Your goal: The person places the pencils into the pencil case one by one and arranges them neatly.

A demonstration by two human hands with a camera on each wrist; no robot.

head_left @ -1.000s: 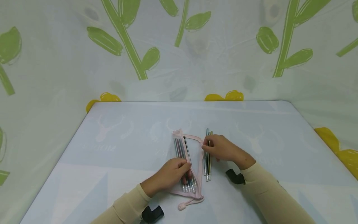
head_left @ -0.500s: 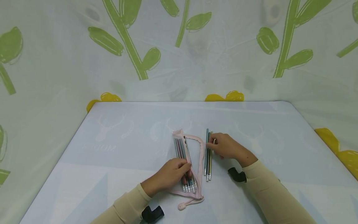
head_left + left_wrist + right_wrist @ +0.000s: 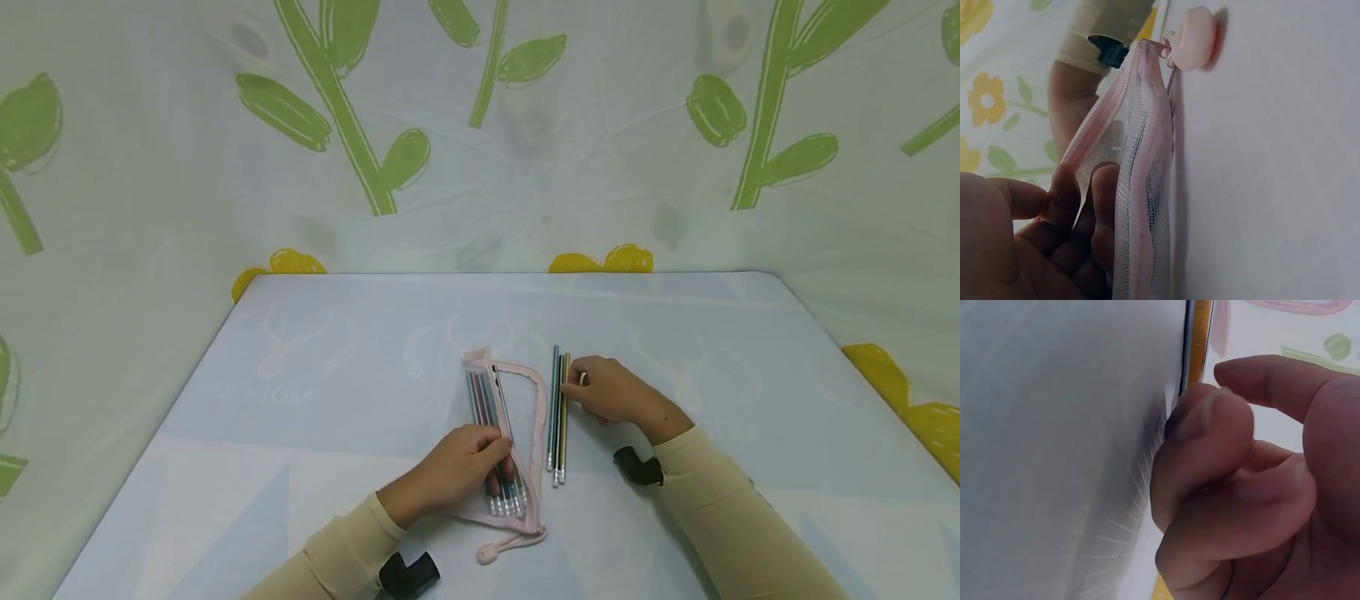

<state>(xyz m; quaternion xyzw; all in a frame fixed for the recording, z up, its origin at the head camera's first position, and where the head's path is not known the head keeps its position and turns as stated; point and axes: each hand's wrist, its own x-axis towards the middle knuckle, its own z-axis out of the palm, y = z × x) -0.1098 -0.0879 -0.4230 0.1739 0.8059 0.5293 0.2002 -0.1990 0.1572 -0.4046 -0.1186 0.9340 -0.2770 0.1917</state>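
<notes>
A pink-edged mesh pencil case (image 3: pixel 538 433) lies on the table with several pencils (image 3: pixel 480 396) inside and its zipped side gaping. My left hand (image 3: pixel 468 458) pinches the edge of its opening between thumb and fingers, as the left wrist view shows, with mesh beside the other fingers (image 3: pixel 1105 194). To the right of the case lie several loose pencils (image 3: pixel 556 417), side by side. My right hand (image 3: pixel 611 390) has its bent fingertips right at the yellow pencil (image 3: pixel 1200 337) on their right side; thumb and forefinger stand apart there.
A pink zip pull (image 3: pixel 488 553) hangs from the near corner of the case onto the pale patterned table (image 3: pixel 360 358). Black wrist bands (image 3: pixel 408 575) sit at both cuffs. A wall covering with green leaves (image 3: pixel 281 112) rises behind the table.
My right hand has shifted slightly right, from over the loose pencils to the yellow one at their right side. My left hand and the pencil case stay in place.
</notes>
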